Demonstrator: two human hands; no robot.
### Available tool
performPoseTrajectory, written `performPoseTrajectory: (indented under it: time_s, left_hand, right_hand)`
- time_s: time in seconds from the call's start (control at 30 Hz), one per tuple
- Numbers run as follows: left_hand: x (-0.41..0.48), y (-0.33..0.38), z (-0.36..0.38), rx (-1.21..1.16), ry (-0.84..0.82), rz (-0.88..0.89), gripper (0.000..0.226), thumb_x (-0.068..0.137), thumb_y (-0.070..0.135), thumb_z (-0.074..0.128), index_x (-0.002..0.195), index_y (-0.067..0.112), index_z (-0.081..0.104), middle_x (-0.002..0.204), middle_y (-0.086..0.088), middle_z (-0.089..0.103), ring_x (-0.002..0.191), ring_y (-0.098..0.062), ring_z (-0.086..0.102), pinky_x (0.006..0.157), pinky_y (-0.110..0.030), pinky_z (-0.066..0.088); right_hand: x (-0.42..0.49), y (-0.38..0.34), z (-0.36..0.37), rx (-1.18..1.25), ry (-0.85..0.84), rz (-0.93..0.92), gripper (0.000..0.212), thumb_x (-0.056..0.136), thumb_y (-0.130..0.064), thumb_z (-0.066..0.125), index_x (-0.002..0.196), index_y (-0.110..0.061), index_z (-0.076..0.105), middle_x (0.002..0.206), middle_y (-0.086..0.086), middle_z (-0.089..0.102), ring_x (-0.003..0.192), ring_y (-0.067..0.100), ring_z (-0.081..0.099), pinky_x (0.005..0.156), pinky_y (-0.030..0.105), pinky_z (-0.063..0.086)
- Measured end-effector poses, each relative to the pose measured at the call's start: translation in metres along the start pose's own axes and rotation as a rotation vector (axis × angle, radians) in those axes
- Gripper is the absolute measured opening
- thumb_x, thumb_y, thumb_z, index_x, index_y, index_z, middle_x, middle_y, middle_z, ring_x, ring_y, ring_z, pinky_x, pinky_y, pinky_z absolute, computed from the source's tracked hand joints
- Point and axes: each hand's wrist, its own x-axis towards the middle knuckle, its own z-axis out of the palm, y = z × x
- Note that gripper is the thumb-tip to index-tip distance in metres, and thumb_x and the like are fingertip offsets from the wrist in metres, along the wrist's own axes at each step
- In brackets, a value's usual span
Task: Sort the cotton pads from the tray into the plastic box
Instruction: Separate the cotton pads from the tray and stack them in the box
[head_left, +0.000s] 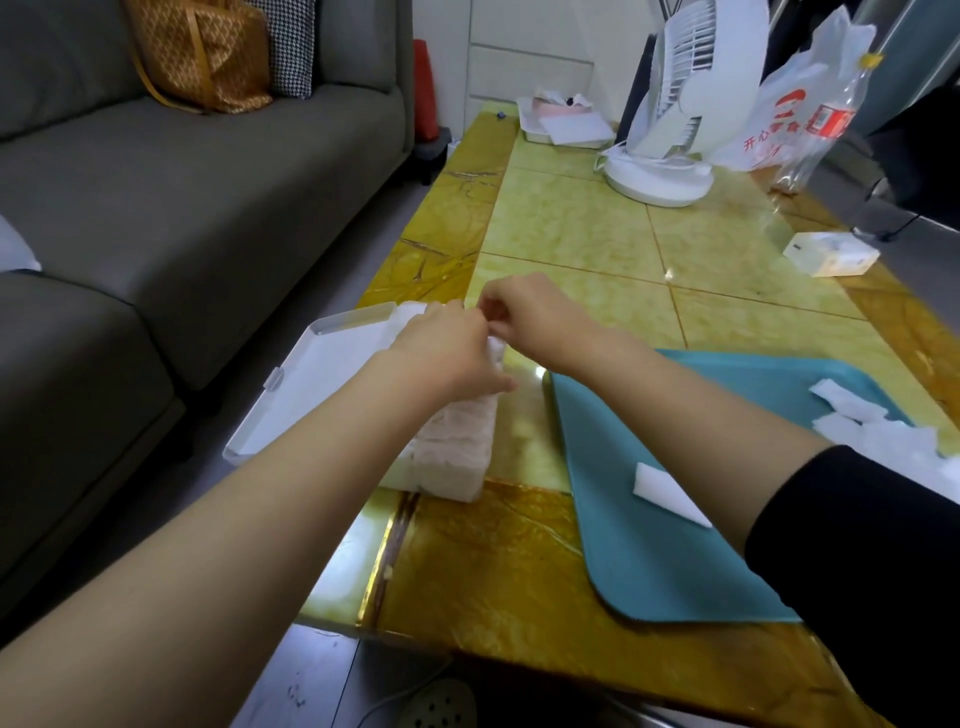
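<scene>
A clear plastic box (457, 457) packed with white cotton pads stands at the table's left edge, its white lid (322, 364) hinged open to the left. My left hand (447, 353) rests over the box's top, fingers curled down onto the pads. My right hand (524, 317) meets it above the box's far end and pinches a white cotton pad (496, 344) between thumb and fingers. The teal tray (639, 545) lies to the right, holding loose cotton pads (670, 493), with more at its right side (872, 431).
A white desk fan (670, 130), a plastic bag with a bottle (810, 104), a small white carton (831, 253) and a white tray of papers (561, 124) sit farther back on the yellow table. A grey sofa (182, 208) runs along the left.
</scene>
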Motion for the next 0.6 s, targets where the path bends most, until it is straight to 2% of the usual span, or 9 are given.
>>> performPoseTrajectory:
  time_s: [0.07, 0.13, 0.27, 0.33, 0.4, 0.5, 0.6]
  left_hand:
    - [-0.002, 0.003, -0.001, -0.001, 0.008, 0.016, 0.055, 0.086, 0.046, 0.059, 0.131, 0.016, 0.049, 0.126, -0.013, 0.052, 0.124, -0.030, 0.040, 0.098, -0.037, 0.035]
    - [-0.005, 0.005, -0.002, 0.017, 0.006, 0.017, 0.054, 0.089, 0.045, 0.056, 0.134, 0.016, 0.047, 0.128, -0.013, 0.051, 0.125, -0.030, 0.040, 0.100, -0.037, 0.034]
    - [-0.012, 0.012, -0.002, 0.211, 0.048, -0.027, 0.057, 0.094, 0.047, 0.048, 0.138, 0.012, 0.039, 0.136, -0.013, 0.045, 0.129, -0.031, 0.038, 0.104, -0.039, 0.030]
    - [-0.017, 0.022, -0.002, 0.254, 0.133, 0.013, 0.047, 0.097, 0.040, 0.046, 0.134, 0.012, 0.042, 0.134, -0.011, 0.045, 0.127, -0.030, 0.038, 0.102, -0.038, 0.030]
    - [-0.024, 0.036, -0.001, 0.222, 0.248, 0.085, 0.037, 0.097, 0.033, 0.046, 0.129, 0.013, 0.047, 0.130, -0.009, 0.049, 0.123, -0.029, 0.039, 0.097, -0.036, 0.030]
    - [-0.033, 0.061, 0.007, 0.130, 0.321, 0.181, 0.031, 0.097, 0.027, 0.045, 0.125, 0.014, 0.052, 0.125, -0.007, 0.053, 0.121, -0.028, 0.040, 0.095, -0.035, 0.031]
    - [-0.040, 0.085, 0.029, 0.059, 0.269, 0.236, 0.030, 0.097, 0.024, 0.044, 0.124, 0.013, 0.053, 0.125, -0.007, 0.053, 0.120, -0.026, 0.042, 0.095, -0.035, 0.033]
  right_hand:
    - [-0.005, 0.000, 0.000, 0.032, -0.016, 0.012, 0.021, 0.087, -0.001, 0.053, 0.100, -0.005, 0.069, 0.101, 0.010, 0.069, 0.088, 0.016, 0.059, 0.067, 0.018, 0.033]
    - [-0.012, -0.001, -0.002, 0.060, -0.047, 0.017, 0.028, 0.089, 0.001, 0.047, 0.107, -0.005, 0.067, 0.109, 0.011, 0.068, 0.100, 0.021, 0.060, 0.072, 0.017, 0.034]
    - [-0.039, 0.001, -0.007, 0.087, -0.024, 0.055, 0.034, 0.096, -0.006, 0.044, 0.129, -0.007, 0.051, 0.130, 0.009, 0.056, 0.121, 0.021, 0.050, 0.094, 0.023, 0.035]
    - [-0.062, 0.006, -0.012, 0.101, 0.039, 0.106, 0.033, 0.097, -0.011, 0.043, 0.130, -0.010, 0.047, 0.128, 0.006, 0.057, 0.119, 0.020, 0.051, 0.096, 0.029, 0.039]
    - [-0.087, 0.017, -0.019, 0.031, 0.053, 0.159, 0.027, 0.098, -0.018, 0.043, 0.124, -0.014, 0.051, 0.119, 0.005, 0.062, 0.111, 0.022, 0.056, 0.091, 0.037, 0.044]
    - [-0.126, 0.043, -0.027, -0.141, -0.117, 0.314, 0.029, 0.096, -0.031, 0.049, 0.119, -0.016, 0.056, 0.121, 0.004, 0.060, 0.114, 0.023, 0.054, 0.091, 0.038, 0.044]
    - [-0.160, 0.061, -0.032, -0.224, -0.330, 0.462, 0.052, 0.085, -0.045, 0.063, 0.127, -0.016, 0.051, 0.127, 0.007, 0.054, 0.117, 0.025, 0.050, 0.094, 0.037, 0.043]
